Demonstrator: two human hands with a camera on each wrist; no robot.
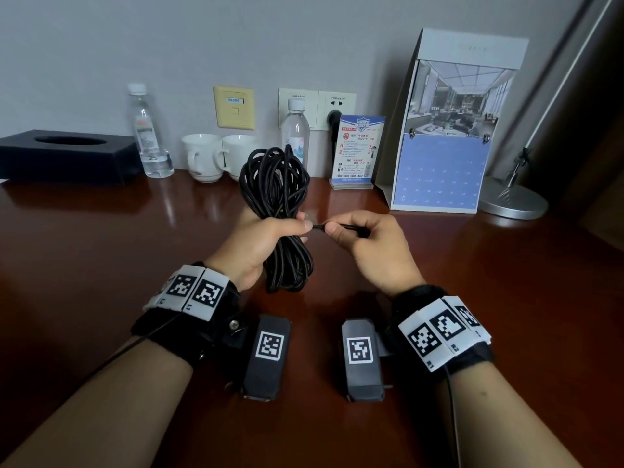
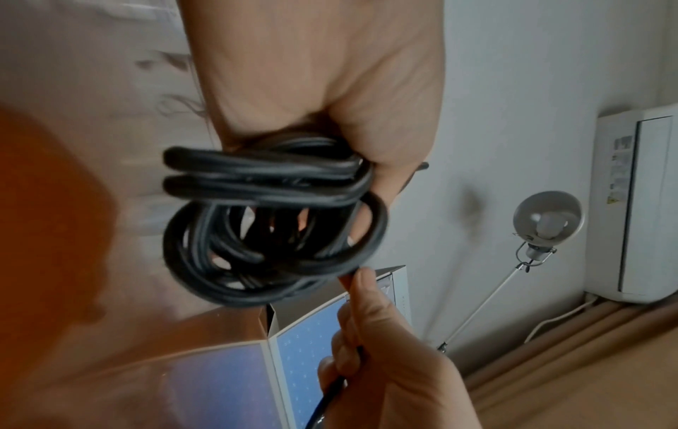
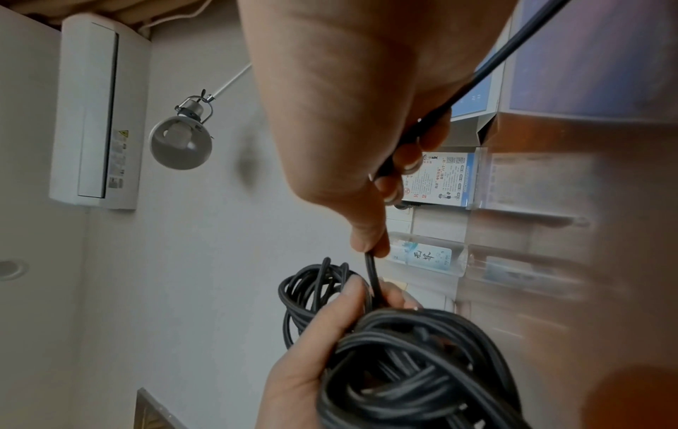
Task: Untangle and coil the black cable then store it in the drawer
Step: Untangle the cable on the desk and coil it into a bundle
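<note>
The black cable (image 1: 275, 184) is gathered into a long bundle of loops held upright above the brown desk (image 1: 101, 248). My left hand (image 1: 266, 236) grips the bundle round its middle; loops stick out above and hang below the fist. My right hand (image 1: 354, 236) sits just to the right and pinches the cable's loose end (image 1: 319, 227) between thumb and forefinger, the strand running back through its curled fingers. The left wrist view shows the coil (image 2: 271, 220) close up under my left hand (image 2: 330, 95). In the right wrist view the strand (image 3: 372, 272) leads down to the coil (image 3: 414, 357). No drawer is in view.
Along the wall stand a black tissue box (image 1: 67, 153), two water bottles (image 1: 145, 133) (image 1: 295, 133), two white cups (image 1: 204, 157), a leaflet stand (image 1: 358, 152), a desk calendar (image 1: 449, 130) and a lamp base (image 1: 513, 201). A plug sits in the wall socket (image 1: 336, 118).
</note>
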